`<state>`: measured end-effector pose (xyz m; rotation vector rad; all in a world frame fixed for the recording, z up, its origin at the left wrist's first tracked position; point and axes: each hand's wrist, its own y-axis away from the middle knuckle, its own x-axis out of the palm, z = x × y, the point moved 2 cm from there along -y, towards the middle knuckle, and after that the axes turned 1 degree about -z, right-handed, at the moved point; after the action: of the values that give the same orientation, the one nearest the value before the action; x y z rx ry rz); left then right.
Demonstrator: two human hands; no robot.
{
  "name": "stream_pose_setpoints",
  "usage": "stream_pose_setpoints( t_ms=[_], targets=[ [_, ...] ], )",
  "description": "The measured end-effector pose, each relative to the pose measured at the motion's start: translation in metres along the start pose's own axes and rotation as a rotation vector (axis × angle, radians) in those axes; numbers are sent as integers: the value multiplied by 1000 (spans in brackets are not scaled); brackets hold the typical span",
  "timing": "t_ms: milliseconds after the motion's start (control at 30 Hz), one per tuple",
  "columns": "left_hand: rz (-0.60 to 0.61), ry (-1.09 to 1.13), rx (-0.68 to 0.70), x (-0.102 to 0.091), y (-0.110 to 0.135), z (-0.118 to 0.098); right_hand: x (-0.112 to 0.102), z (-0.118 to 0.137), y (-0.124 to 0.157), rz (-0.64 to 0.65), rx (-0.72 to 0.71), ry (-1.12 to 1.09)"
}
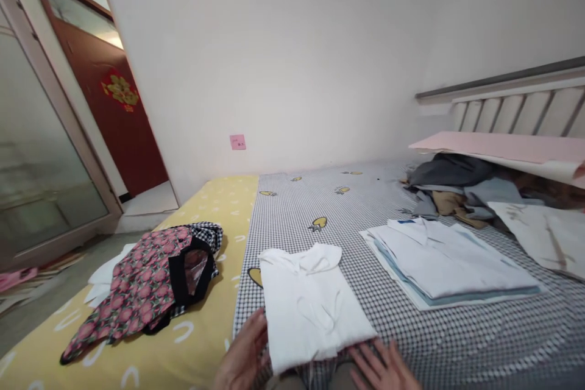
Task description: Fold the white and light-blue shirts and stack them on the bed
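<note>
A white shirt (315, 311) lies folded into a neat rectangle on the checked bedding, its collar at the far end and a thin loop of cord on its front. My left hand (244, 353) is beside the shirt's near left corner, fingers loosely curved and apart, with the fingertips close to the edge. At the near right corner my right hand (381, 368) has its fingers spread, the tips at the hem. Neither hand visibly grips the cloth. To the right sits a stack of folded shirts (439, 262), a white one on top of light blue ones.
A crumpled floral garment (146, 274) with black trim lies on the yellow bedding (201, 323) at left, over white cloth. Dark and grey clothes (457, 177) are heaped at the right beneath a pink board (507, 145). A wall (292, 61) closes off the bed's far side.
</note>
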<state>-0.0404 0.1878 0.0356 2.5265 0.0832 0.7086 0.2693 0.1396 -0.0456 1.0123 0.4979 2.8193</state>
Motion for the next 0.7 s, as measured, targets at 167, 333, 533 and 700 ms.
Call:
stream_pose_setpoints(
  t_ms=[167, 333, 533, 700],
  targets=[
    [-157, 138, -7, 17, -10, 43, 39, 44, 0, 11, 85, -6],
    [-193, 50, 225, 36, -17, 44, 60, 24, -2, -178, -128, 185],
    [-471, -237, 323, -3, -12, 31, 11, 27, -2, -269, -254, 674],
    [-758, -825, 853, 13, 8, 2, 43, 84, -4, -379, -850, 1138]
  ],
)
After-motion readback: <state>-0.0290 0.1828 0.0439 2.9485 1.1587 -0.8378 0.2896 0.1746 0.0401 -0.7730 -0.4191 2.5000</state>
